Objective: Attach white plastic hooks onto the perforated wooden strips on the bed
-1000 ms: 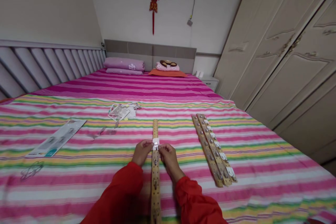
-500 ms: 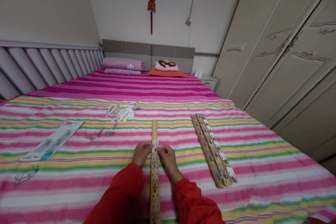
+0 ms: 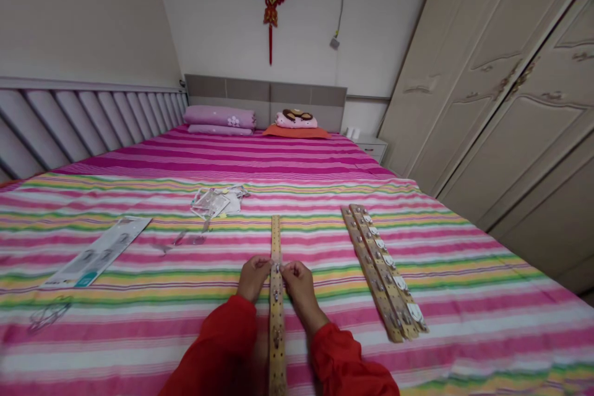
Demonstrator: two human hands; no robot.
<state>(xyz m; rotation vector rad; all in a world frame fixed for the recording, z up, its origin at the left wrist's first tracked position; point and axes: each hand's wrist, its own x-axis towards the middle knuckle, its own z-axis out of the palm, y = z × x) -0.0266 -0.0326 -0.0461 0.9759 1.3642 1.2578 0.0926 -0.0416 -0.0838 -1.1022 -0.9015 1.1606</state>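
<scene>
A long, narrow wooden strip (image 3: 277, 359) with rows of small holes lies lengthwise on the striped bedspread in front of me. Small metal fittings (image 3: 276, 295) sit along its near part. My left hand (image 3: 253, 277) is closed in a pinch at the strip's left edge. From the right edge, my right hand (image 3: 297, 284) pinches too. Between the fingertips, on top of the strip, is a small shiny, partly clear piece (image 3: 277, 266), too small to name exactly. Both forearms are in red sleeves.
Two similar strips (image 3: 371, 266) with metal fittings and white pieces lie to the right. On the left are a clear-and-white package (image 3: 99, 252), thin wire-like loops (image 3: 50, 314) and a heap of plastic wrappers (image 3: 218, 201). Folded bedding (image 3: 220, 116) and a wardrobe (image 3: 501, 93) stand beyond.
The whole view has shifted slightly, everything appearing a little lower and to the right. Both hands stay pinched at the same spot on the strip; the fingertips now cover the small piece more.
</scene>
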